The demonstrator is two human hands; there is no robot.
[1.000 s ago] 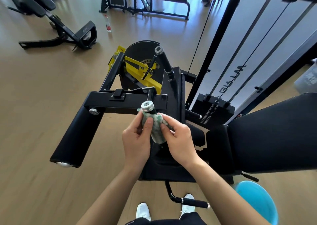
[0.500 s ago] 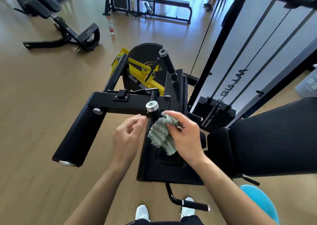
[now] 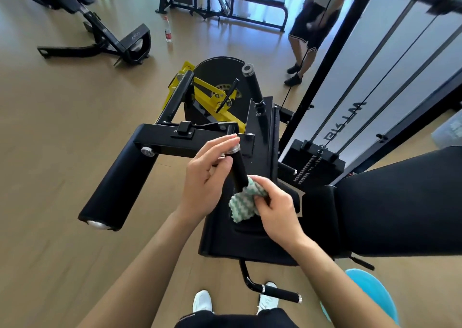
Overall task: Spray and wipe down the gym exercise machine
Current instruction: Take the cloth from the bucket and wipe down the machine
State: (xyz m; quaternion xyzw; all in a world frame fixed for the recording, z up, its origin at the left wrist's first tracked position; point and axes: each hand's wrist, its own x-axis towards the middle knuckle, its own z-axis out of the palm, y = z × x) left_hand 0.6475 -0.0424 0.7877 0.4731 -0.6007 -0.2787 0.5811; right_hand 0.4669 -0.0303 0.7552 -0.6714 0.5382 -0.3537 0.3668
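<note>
A black leg machine with yellow parts (image 3: 215,97) fills the middle of the view. Its near upright handle (image 3: 238,170) is black with a silver cap. My left hand (image 3: 207,177) rests its fingers on the top of that handle, around the cap. My right hand (image 3: 277,210) holds a green-and-white zigzag cloth (image 3: 243,202) pressed around the base of the handle, just above the black seat pad (image 3: 225,237). A second handle (image 3: 252,82) stands farther back. No spray bottle shows in either hand.
A long black roller pad (image 3: 117,190) sticks out to the left. The backrest (image 3: 400,202) and weight stack (image 3: 315,167) stand on the right. A blue bucket (image 3: 372,295) sits at lower right. A person's legs (image 3: 305,42) stand behind; a water bottle (image 3: 168,31) is on the floor.
My right hand slid the cloth down from the handle's top to its base. My left hand let go of the cloth and moved up onto the handle's cap.
</note>
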